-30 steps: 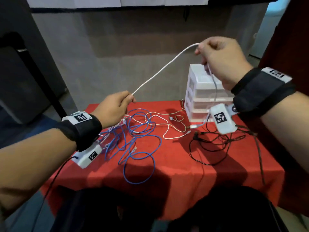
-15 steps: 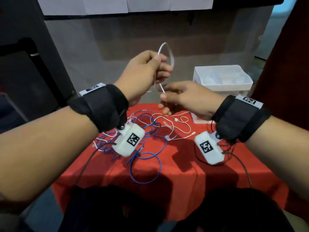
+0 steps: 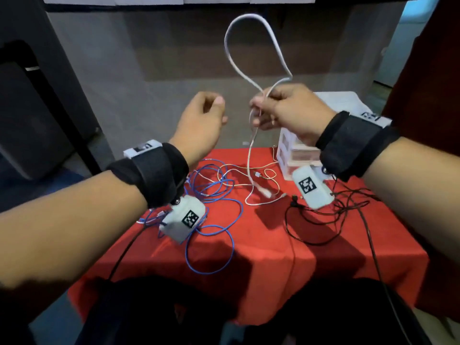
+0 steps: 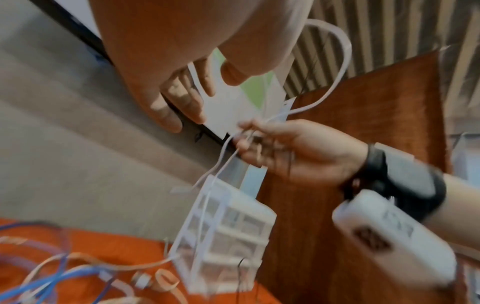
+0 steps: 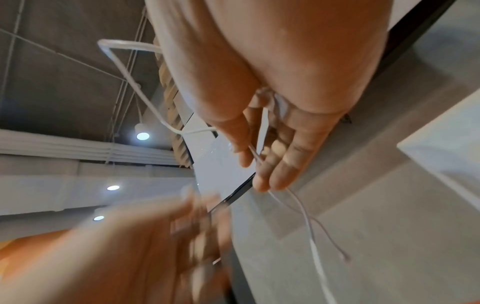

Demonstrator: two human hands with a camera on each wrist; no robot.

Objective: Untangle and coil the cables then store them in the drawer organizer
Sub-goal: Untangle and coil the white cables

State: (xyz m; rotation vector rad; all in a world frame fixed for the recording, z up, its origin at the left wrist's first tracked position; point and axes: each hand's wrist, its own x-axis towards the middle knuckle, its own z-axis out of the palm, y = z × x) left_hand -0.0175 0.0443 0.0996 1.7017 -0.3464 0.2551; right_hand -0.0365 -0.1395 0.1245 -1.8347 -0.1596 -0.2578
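Note:
My right hand (image 3: 268, 108) pinches a white cable (image 3: 230, 28) where two strands cross, and a tall loop stands up above the fingers. The cable's tail hangs down to the red tablecloth (image 3: 273, 245). In the right wrist view the strands run between thumb and fingers (image 5: 262, 160). My left hand (image 3: 211, 113) hovers just left of it, loosely curled and holding nothing; the left wrist view shows its fingers (image 4: 182, 96) apart from the cable (image 4: 342, 51). A white drawer organizer (image 3: 296, 150) stands behind my right hand, partly hidden.
A tangle of blue cable (image 3: 211, 220) lies at the left of the cloth, thin cream cables (image 3: 249, 175) in the middle, and black cables (image 3: 323, 220) at the right. The table's front edge drops off near me; a grey wall stands behind.
My left hand has let go of the white cable and moved left. The right hand now holds the crossing alone, and the loop above it has grown much taller.

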